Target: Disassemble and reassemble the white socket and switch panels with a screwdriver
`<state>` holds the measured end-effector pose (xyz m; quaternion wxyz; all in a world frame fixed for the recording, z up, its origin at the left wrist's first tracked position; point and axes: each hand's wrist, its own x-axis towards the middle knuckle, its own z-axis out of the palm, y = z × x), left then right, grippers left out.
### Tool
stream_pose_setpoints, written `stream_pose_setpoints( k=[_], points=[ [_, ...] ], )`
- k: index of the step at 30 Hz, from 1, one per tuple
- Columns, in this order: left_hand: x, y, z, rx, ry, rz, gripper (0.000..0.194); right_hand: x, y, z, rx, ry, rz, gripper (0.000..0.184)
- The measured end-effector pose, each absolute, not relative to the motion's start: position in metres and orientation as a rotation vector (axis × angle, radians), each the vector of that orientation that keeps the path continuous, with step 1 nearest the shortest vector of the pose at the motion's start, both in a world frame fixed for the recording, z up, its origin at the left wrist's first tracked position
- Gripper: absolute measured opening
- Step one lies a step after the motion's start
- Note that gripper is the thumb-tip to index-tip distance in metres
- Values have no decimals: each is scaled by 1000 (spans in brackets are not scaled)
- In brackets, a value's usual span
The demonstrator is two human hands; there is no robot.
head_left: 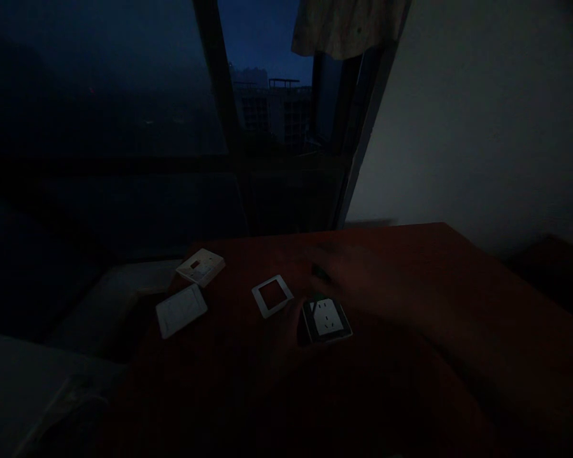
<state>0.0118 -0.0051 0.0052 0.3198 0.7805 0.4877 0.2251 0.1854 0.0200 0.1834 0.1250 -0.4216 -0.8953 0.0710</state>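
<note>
White frame (261, 303), one; panels (181, 310), two; left grip (289, 343) pinching one socket (328, 318); right grip (346, 273), I can't tell.

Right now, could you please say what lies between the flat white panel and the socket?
In the head view, the white frame lies on the table between the panel and the socket, with the left hand at the socket's edge.

Dimly lit, dark-framed window (225, 121), deep-blue sky (260, 35), short curtain (348, 27), pale wall (477, 127), reddish-brown table (434, 254)
</note>
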Motion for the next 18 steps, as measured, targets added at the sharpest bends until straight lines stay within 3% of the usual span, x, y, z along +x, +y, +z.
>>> stream_pose_setpoints(
  k=[3, 8, 10, 14, 18],
  points=[
    [11, -4, 2, 2074, 1241, 611, 87, 188, 17, 187, -1116, -2660, 328, 41],
    [8, -1, -4, 2132, 1255, 571, 89, 176, 17, 190, -1662, -2592, -119, 36],
    [8, -1, -3, 2132, 1261, 561, 89, 174, 19, 191, -1683, -2613, -169, 37],
    [8, -2, 2, 2137, 1239, 583, 89, 185, 22, 194, -1351, -2718, 89, 24],
    [8, -2, 5, 2144, 1244, 580, 88, 194, 21, 194, -1187, -2721, 263, 44]
  ],
)
